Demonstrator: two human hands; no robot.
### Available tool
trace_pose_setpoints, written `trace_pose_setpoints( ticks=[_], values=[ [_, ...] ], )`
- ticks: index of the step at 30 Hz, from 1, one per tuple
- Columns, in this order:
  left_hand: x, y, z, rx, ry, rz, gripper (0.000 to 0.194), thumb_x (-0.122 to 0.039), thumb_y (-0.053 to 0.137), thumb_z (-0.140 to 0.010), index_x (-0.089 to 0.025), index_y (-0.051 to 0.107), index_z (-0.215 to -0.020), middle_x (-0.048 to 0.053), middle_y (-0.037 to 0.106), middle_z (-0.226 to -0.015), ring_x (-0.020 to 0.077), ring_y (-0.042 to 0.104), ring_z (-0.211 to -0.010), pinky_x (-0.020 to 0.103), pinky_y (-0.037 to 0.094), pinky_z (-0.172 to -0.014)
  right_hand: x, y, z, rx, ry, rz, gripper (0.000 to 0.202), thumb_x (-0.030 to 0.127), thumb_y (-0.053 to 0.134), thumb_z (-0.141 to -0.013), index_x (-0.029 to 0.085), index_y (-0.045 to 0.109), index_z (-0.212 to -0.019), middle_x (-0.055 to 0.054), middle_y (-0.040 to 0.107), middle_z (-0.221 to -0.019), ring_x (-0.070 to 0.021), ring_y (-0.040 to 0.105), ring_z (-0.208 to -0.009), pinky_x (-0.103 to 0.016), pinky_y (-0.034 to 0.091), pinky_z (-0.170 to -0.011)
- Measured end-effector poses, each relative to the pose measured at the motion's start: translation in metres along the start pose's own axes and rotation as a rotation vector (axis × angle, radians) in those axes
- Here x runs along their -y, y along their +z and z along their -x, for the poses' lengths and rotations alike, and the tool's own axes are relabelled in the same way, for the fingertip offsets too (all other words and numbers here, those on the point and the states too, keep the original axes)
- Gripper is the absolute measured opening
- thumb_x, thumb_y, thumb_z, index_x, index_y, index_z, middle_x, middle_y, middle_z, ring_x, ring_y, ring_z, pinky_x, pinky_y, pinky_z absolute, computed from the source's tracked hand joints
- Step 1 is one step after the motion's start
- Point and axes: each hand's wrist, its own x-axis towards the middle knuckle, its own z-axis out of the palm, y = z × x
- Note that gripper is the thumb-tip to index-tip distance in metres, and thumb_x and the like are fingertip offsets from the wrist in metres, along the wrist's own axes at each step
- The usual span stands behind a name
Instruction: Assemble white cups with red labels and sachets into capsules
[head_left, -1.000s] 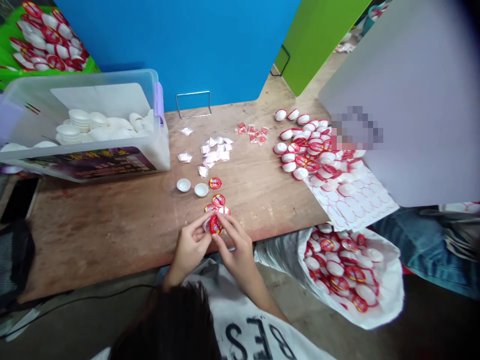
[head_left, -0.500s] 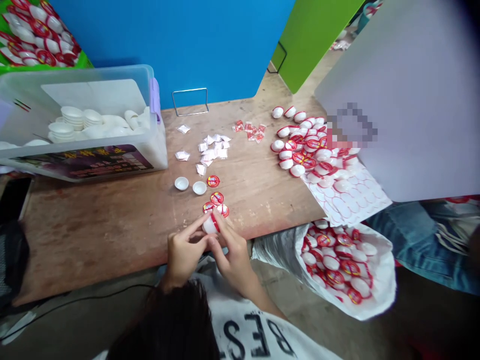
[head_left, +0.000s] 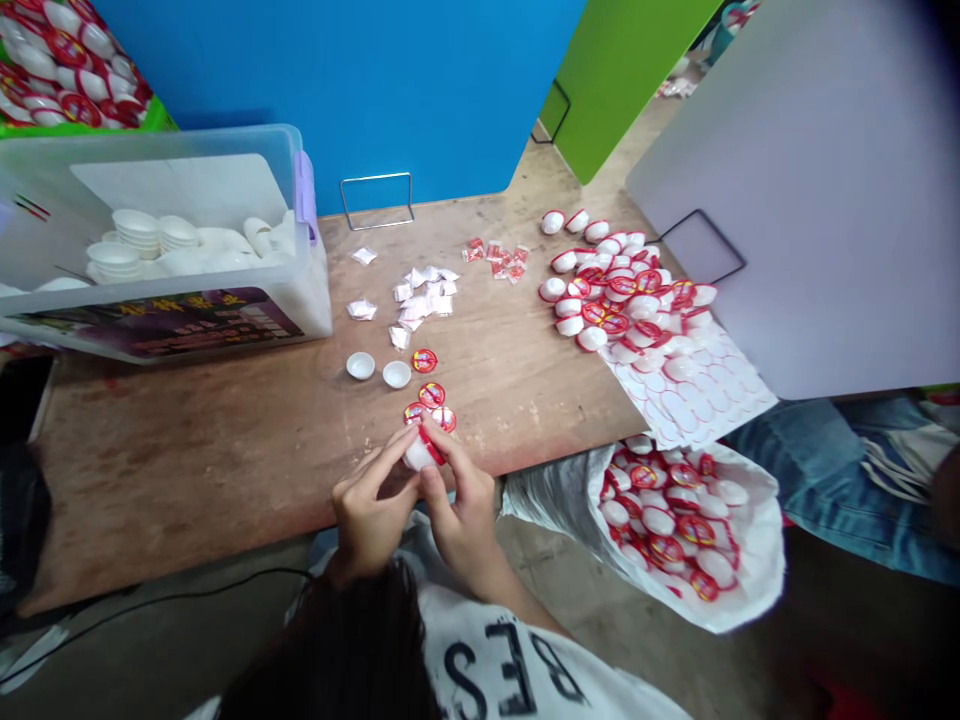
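Between both hands, at the table's front edge, is a small white cup with a red rim, tilted on its side. My left hand pinches its white body from the left. Closed on the red-rimmed side is my right hand, thumb and fingertips against it. Just beyond the fingertips lie several round red printed lids. Two open white cups stand a little farther left. Behind them are a cluster of small white packets and a few red packets.
A clear plastic bin with stacked white cups stands left. Finished-looking red-and-white cups pile up at right, partly over a sheet of red-outlined circles. Below hangs a white sack of similar cups. Blue partition behind.
The cup has turned slightly in my fingers, showing its red rim more to the right. The view has shifted a little. Both hands keep their hold.
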Motion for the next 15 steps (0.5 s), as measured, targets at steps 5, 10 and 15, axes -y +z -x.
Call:
trace_pose_setpoints(
  ticks=[5, 10, 15],
  values=[
    [-0.0061, -0.0022, -0.0038, 0.170, -0.282, 0.385, 0.052, -0.032, 0.072, -0.067, -0.013, 0.062, -0.115, 0.012, 0.068, -0.109, 0.0247, 0.067, -0.092, 0.030, 0.056, -0.081, -0.0050, -0.0033, 0.0006, 0.082, -0.035, 0.011, 0.043, 0.033, 0.037, -0.093, 0.020, 0.044, -0.133, -0.010, 0.054, -0.132, -0.0233, 0.049, -0.123, -0.041, 0.043, -0.101],
    [-0.0038, -0.0002, -0.0056, 0.184, -0.270, 0.316, 0.048, -0.025, 0.068, -0.070, -0.012, 0.061, -0.116, 0.012, 0.066, -0.112, 0.0237, 0.066, -0.096, 0.028, 0.056, -0.082, -0.0079, -0.0058, 0.0015, 0.116, -0.028, 0.008, 0.045, 0.030, 0.042, -0.091, 0.020, 0.042, -0.136, -0.009, 0.053, -0.132, -0.0230, 0.050, -0.122, -0.041, 0.042, -0.101],
    [-0.0002, 0.0043, -0.0034, 0.123, 0.036, -0.017, 0.041, -0.016, 0.063, -0.074, -0.021, 0.063, -0.114, 0.006, 0.067, -0.112, 0.0210, 0.067, -0.094, 0.029, 0.055, -0.085, -0.0065, -0.0041, 0.0034, 0.053, -0.034, 0.001, 0.048, 0.026, 0.047, -0.089, 0.020, 0.041, -0.136, -0.010, 0.057, -0.128, -0.0245, 0.054, -0.117, -0.042, 0.045, -0.098]
  ],
)
